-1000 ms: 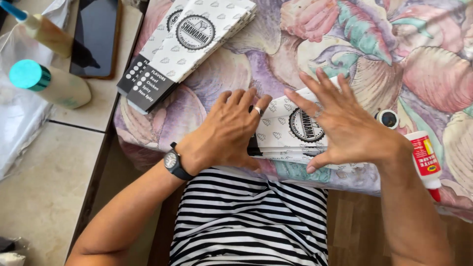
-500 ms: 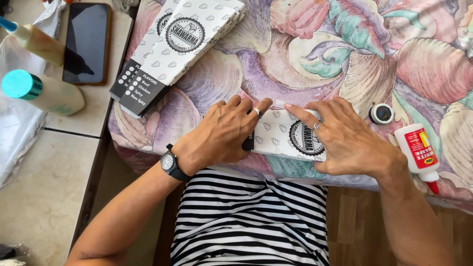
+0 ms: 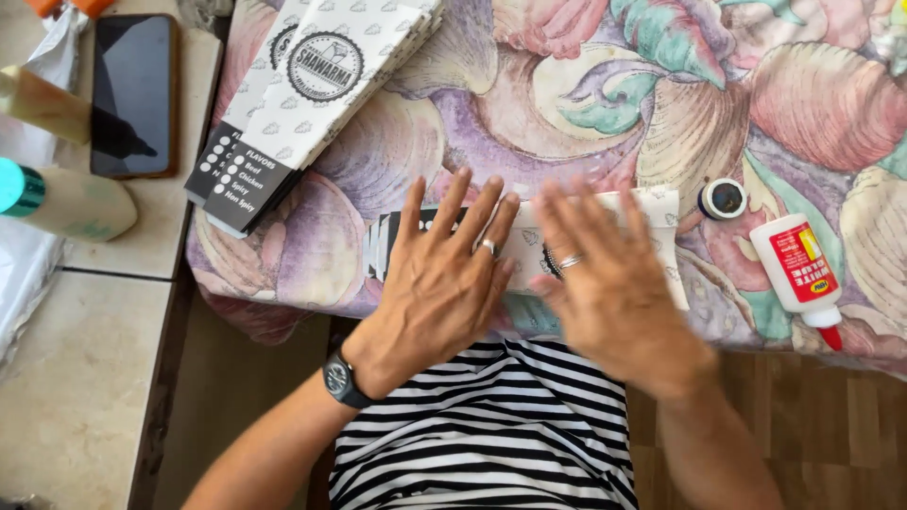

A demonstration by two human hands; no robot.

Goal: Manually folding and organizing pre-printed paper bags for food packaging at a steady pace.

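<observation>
A flat white paper sleeve with a black end and a round black stamp lies on the flowered cushion in front of me. My left hand rests flat on its left part, fingers spread, a ring on one finger and a black watch on the wrist. My right hand lies palm down on the sleeve's middle, fingers spread, slightly blurred, also with a ring. Neither hand grips anything. A white glue bottle with a red label and red tip lies to the right, its black cap beside it.
A stack of the same flat paper sleeves lies at the cushion's upper left. On the tiled surface at left are a dark phone, a bottle with a teal cap and another bottle. Wooden floor shows at lower right.
Both hands have flattened and slid outward over the sleeve, so it now lies spread wider to the right. The view has shifted slightly downward.
</observation>
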